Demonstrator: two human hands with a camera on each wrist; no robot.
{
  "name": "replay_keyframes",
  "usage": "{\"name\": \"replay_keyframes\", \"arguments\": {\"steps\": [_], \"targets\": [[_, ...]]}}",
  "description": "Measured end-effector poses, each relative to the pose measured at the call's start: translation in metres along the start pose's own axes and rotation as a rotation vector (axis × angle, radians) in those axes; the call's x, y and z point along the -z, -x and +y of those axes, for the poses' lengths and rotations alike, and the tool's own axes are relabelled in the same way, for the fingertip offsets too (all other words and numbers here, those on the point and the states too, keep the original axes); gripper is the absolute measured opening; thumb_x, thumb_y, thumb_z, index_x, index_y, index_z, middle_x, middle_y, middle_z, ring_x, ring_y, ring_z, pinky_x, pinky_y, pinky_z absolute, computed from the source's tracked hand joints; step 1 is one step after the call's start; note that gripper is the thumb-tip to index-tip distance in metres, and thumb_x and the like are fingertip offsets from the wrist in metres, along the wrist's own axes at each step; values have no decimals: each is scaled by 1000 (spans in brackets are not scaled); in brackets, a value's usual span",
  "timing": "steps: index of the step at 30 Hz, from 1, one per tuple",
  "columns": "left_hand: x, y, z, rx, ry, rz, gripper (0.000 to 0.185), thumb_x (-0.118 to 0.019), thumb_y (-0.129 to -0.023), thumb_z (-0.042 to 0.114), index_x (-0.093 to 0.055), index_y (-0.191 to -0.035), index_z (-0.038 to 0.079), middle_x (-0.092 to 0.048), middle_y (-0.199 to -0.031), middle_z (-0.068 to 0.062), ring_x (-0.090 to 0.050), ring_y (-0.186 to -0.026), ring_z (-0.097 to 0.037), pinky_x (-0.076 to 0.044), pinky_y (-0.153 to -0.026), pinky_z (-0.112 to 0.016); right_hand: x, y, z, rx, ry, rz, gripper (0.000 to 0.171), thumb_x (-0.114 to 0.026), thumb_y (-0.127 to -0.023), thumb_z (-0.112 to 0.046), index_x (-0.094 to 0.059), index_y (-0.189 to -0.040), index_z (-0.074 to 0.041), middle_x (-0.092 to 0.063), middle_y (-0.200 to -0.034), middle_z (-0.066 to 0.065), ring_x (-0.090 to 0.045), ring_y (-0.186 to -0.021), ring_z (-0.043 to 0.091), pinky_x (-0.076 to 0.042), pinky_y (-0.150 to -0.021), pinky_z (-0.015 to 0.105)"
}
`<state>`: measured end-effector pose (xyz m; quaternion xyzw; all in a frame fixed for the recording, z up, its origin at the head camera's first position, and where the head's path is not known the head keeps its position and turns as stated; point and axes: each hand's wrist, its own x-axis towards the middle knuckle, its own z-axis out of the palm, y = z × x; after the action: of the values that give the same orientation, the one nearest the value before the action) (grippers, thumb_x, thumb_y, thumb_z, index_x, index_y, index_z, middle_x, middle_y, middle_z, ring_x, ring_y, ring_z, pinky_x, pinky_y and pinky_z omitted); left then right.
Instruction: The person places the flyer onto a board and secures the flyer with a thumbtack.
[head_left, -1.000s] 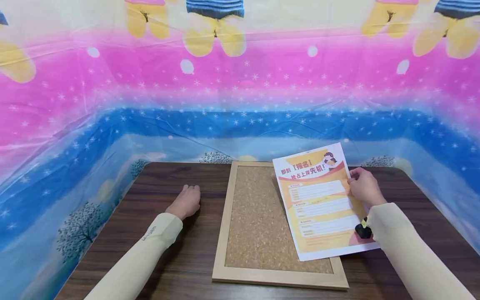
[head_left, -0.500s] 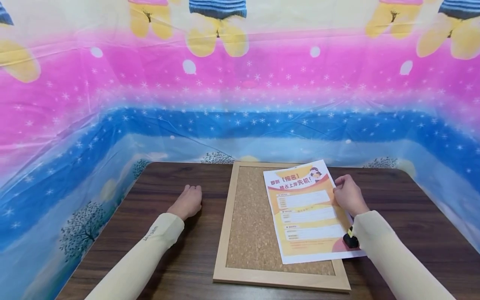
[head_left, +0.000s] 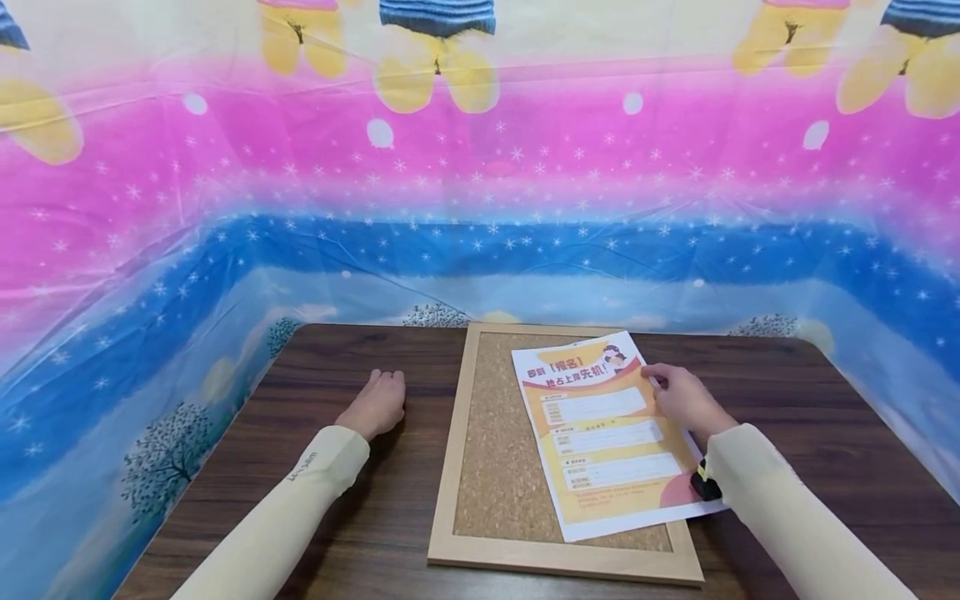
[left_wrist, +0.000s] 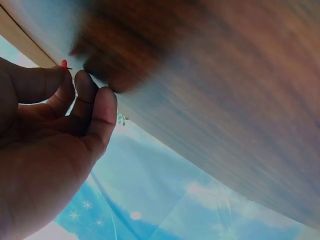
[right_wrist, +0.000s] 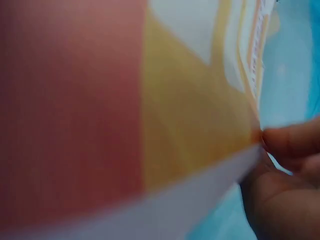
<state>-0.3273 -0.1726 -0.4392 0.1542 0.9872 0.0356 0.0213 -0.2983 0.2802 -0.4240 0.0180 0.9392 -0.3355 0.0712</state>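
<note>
My right hand [head_left: 688, 402] pinches the right edge of a printed paper sheet [head_left: 600, 437], orange and white with a red heading, between thumb and fingers [right_wrist: 287, 140]. The sheet lies tilted over the right part of a cork board [head_left: 498, 433] with a light wooden frame. To the left of the board, my left hand [head_left: 377, 404] is low over the table, palm side hidden from the head view. In the left wrist view its thumb and forefinger pinch a small red push pin [left_wrist: 64, 64], whose thin point sticks out.
The cork board lies on a dark wood-grain table [head_left: 300, 375]. A printed curtain [head_left: 480, 250] in pink and blue hangs behind and around the table. A black wrist camera [head_left: 705, 483] on my right wrist overlaps the sheet's lower right corner.
My right hand has brought the paper left and nearer to me, lower over the cork board. The left hand has stayed in place beside the board.
</note>
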Motion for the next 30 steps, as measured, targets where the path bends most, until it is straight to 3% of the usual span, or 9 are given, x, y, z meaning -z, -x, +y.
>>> {"name": "replay_keyframes", "arguments": {"steps": [4,10,20,30], "targets": [[3,0,0,9,16,-12,38,-59,-89,3,-46,-120,-15,-55,-110,-28,-46,-109,-40,-37,-94,-47,4,3,-1,45,38,-106,51,-44,-95,-1,-33,-145,1,-29,-142,30,-36,-124,43,-38,-92,53],[8,2,0,20,52,-40,38,-56,-91,2,-45,-123,-15,-56,-109,-27,-46,-107,-39,-40,-90,-46,5,4,-2,74,63,-199,55,-49,-93,0,-31,-145,2,-31,-140,29,-34,-126,43,-36,-94,56],[15,-1,10,15,133,-45,45,-52,-91,0,-38,-131,-15,-62,-100,-25,-48,-113,-44,-46,-85,-45,-1,4,-3,142,110,-176,56,-53,-91,-1,-32,-143,7,-40,-130,28,-45,-111,36,-41,-88,51],[21,-7,28,57,144,-20,35,-52,-91,0,-46,-124,-9,-63,-102,-15,-53,-103,-32,-48,-80,-40,-7,3,-2,183,137,-153,59,-58,-92,-6,-32,-143,6,-41,-127,27,-46,-110,36,-42,-87,51]]}}
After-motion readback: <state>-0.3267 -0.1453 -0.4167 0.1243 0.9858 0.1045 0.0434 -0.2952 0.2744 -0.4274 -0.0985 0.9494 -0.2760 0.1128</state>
